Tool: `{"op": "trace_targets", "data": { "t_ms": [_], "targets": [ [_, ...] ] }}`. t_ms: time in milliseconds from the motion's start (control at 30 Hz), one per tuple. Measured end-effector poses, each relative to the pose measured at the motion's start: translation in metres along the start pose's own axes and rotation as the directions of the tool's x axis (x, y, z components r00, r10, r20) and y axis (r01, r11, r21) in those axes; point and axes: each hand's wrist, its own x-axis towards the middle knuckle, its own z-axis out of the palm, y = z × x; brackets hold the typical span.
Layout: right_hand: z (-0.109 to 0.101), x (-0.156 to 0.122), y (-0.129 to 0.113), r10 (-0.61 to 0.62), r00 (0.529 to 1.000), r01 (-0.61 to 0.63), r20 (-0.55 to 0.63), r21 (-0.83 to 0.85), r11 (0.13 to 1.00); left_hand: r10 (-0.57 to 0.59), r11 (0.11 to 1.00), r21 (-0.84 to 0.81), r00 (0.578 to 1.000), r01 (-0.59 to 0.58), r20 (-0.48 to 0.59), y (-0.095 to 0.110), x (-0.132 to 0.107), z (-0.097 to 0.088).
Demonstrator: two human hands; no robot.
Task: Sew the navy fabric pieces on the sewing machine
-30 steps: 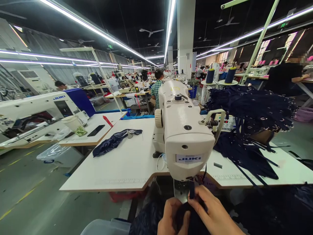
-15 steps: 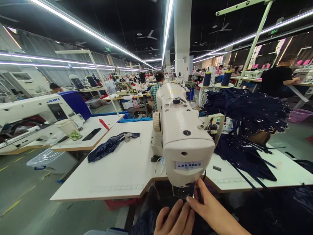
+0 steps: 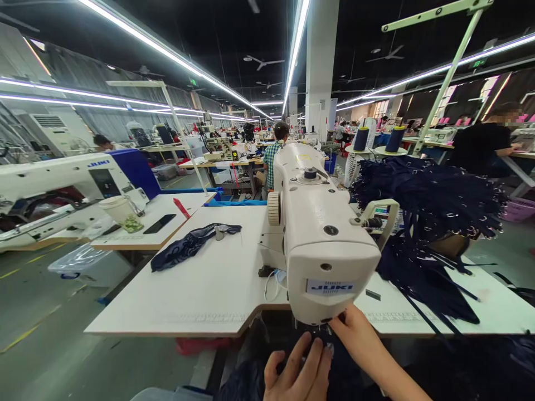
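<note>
A white sewing machine (image 3: 330, 245) marked JUKI stands in front of me. Just below its head, my left hand (image 3: 298, 370) lies with fingers stretched over dark navy fabric (image 3: 246, 381), the fingertips close to the needle area. My right hand (image 3: 355, 328) reaches in at the right underside of the head. Its fingers look closed together, but the tips are hidden behind the machine, and so is whatever they hold. Much of the fabric under the hands is dark and hard to make out.
Navy straps with metal rings (image 3: 430, 195) are heaped on the right. On the left table part lies a navy fabric piece (image 3: 192, 245) with a small metal weight-like object on it. A cup (image 3: 123, 213) and a phone (image 3: 159, 223) rest further left. A co-worker (image 3: 273, 153) sits ahead.
My right hand has moved deeper under the machine head, so its fingertips are now hidden. The left hand stays on the fabric with its fingers slightly forward. The view has shifted a little.
</note>
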Motion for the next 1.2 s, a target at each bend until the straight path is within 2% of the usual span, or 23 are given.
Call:
{"op": "trace_targets", "data": {
  "t_ms": [100, 233, 533, 833, 1033, 1200],
  "targets": [
    [0.002, 0.008, -0.007, -0.074, 0.997, 0.074, 0.003, 0.021, 0.997, 0.035, 0.999, 0.039, 0.999, -0.035, 0.006, -0.004, 0.001, 0.003],
    [0.006, 0.014, -0.014, -0.151, 0.988, 0.152, -0.039, 0.015, 0.988, 0.007, 0.997, 0.071, 1.000, -0.007, 0.000, -0.005, 0.002, 0.007],
    [0.007, 0.022, -0.002, -0.142, 0.990, 0.141, -0.004, -0.066, 0.988, 0.021, 0.997, 0.080, 0.999, -0.018, -0.037, -0.007, 0.005, 0.013],
    [0.007, 0.022, -0.003, -0.137, 0.990, 0.138, 0.011, -0.073, 0.988, -0.053, 0.998, 0.041, 0.998, 0.054, -0.033, -0.006, -0.001, 0.018],
    [0.007, 0.022, -0.007, -0.147, 0.989, 0.147, 0.006, -0.065, 0.987, -0.049, 0.998, 0.033, 0.993, 0.053, -0.110, -0.005, 0.000, 0.022],
    [0.008, 0.023, -0.010, -0.167, 0.986, 0.166, 0.003, -0.056, 0.984, -0.064, 0.998, 0.023, 0.997, 0.065, -0.039, -0.004, 0.001, 0.017]
  ]
}}
